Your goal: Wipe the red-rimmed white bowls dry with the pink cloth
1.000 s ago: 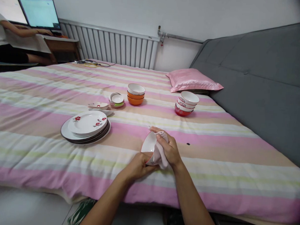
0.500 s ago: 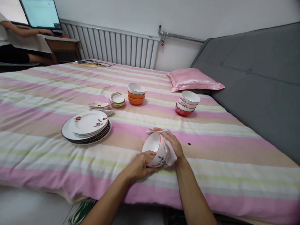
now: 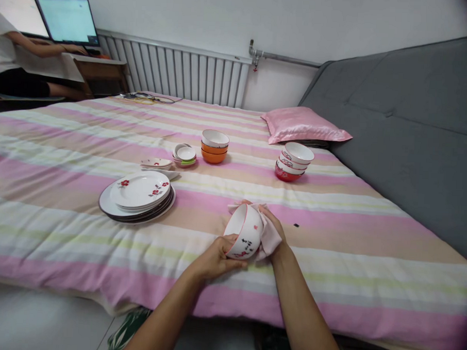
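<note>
A white bowl (image 3: 249,232) with a red rim, dark lettering and red flower marks is held tilted on its side above the near part of the bed, its mouth facing left. My left hand (image 3: 219,257) grips its lower left rim, fingers inside and thumb beneath. Pressed against the bowl's outer right side is a pale pink cloth (image 3: 268,239). My right hand (image 3: 273,223) is closed around that cloth, its fingertips partly hidden behind the bowl.
On the striped bed (image 3: 348,293) stand stacked plates (image 3: 140,189), small dishes (image 3: 186,153), orange and white bowls (image 3: 214,148) and red and white bowls (image 3: 294,162). A pink pillow (image 3: 303,124) lies near the grey headboard (image 3: 406,110). At far left, a person (image 3: 14,52) sits by monitors.
The bowl has turned slightly in my hands, showing more of its decorated outside. My right hand and the cloth have shifted a little along its outer wall. The view moved slightly.
</note>
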Available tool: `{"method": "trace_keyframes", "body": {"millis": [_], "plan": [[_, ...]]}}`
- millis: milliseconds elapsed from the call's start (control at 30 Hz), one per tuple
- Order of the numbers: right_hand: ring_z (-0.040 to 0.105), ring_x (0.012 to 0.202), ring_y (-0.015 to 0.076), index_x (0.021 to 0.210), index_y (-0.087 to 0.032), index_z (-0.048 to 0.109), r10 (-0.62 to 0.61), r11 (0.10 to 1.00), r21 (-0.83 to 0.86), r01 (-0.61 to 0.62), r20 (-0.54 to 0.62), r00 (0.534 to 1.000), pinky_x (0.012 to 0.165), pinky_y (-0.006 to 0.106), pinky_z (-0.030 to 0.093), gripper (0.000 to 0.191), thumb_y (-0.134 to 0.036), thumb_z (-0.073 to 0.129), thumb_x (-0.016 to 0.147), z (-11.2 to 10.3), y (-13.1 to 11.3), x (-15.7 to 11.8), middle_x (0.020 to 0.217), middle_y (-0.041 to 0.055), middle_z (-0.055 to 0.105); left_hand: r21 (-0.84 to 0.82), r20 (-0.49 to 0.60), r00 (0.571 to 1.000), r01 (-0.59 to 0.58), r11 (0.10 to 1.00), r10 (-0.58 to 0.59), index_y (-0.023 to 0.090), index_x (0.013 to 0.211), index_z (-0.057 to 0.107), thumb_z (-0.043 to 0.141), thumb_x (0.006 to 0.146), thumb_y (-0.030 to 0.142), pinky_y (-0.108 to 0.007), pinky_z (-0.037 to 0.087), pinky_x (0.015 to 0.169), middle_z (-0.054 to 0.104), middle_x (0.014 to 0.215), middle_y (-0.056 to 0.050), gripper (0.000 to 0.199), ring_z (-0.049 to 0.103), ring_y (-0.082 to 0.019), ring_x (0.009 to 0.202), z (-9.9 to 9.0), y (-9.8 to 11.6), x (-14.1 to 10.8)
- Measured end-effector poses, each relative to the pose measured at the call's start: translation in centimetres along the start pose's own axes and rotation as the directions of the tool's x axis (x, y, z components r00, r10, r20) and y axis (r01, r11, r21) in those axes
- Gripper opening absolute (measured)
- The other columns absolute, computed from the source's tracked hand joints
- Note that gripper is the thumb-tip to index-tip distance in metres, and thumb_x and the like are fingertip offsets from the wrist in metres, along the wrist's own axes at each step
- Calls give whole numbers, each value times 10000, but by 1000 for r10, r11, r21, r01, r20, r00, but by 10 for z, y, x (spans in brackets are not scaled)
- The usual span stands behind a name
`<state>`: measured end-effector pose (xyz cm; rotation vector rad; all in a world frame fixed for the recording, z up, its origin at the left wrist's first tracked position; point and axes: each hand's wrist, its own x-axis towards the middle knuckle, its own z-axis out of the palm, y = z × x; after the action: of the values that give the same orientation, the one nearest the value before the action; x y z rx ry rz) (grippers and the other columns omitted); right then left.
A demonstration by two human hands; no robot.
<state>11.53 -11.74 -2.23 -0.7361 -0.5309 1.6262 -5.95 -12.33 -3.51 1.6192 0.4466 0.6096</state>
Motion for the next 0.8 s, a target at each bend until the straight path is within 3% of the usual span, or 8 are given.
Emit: {"method": "trace_keyframes", "body": {"millis": [133, 267, 433, 633, 800], "plan": [[694, 883, 237, 1062, -210, 661, -1, 998, 61, 2, -15, 1000, 811, 374, 546, 333, -400, 581, 801, 5, 4, -3, 889, 13, 752, -255, -95, 983, 130, 958, -158, 107, 834, 727, 824, 631, 271, -262, 496, 648, 702, 776, -73, 279, 609, -159, 680, 1, -1, -6], [689, 924, 229, 1042, -222, 674, -95, 987, 119, 106, -89, 991, 866, 393, 542, 305, -411, 555, 834, 13, 12, -4, 953, 16, 749, -467, -251, 950, 48, 883, -184, 143, 971, 714, 883, 513, 167, -286, 525, 726, 741, 895, -84, 489, 660, -192, 783, 5, -3, -6], [680, 957, 232, 1019, -223, 684, -196, 958, 181, 224, -163, 967, 926, 428, 521, 315, -434, 575, 811, 28, 20, -5, 963, 26, 743, -626, -324, 930, -72, 777, -175, 137, 1060, 697, 902, 483, 199, -316, 533, 832, 753, 953, -118, 616, 694, -243, 890, 9, -1, -2], [660, 1022, 223, 1168, -240, 640, -268, 935, 179, 307, -211, 940, 1002, 452, 464, 390, -440, 542, 848, 41, 35, -5, 1050, 34, 725, -780, -397, 899, -224, 584, -185, 162, 1290, 574, 901, 525, 204, -375, 498, 991, 734, 1091, -122, 833, 666, -294, 1067, 5, 0, -1], [576, 1188, 224, 1300, -235, 560, -435, 898, -41, 437, -212, 875, 1103, 464, 349, 488, -473, 514, 877, 40, 56, 1, 1274, 51, 636, -901, -337, 913, -243, 359, -229, 175, 1431, 406, 710, 804, 186, -377, 431, 1080, 705, 1179, -114, 697, 643, -249, 1138, -6, -11, 0]]}}
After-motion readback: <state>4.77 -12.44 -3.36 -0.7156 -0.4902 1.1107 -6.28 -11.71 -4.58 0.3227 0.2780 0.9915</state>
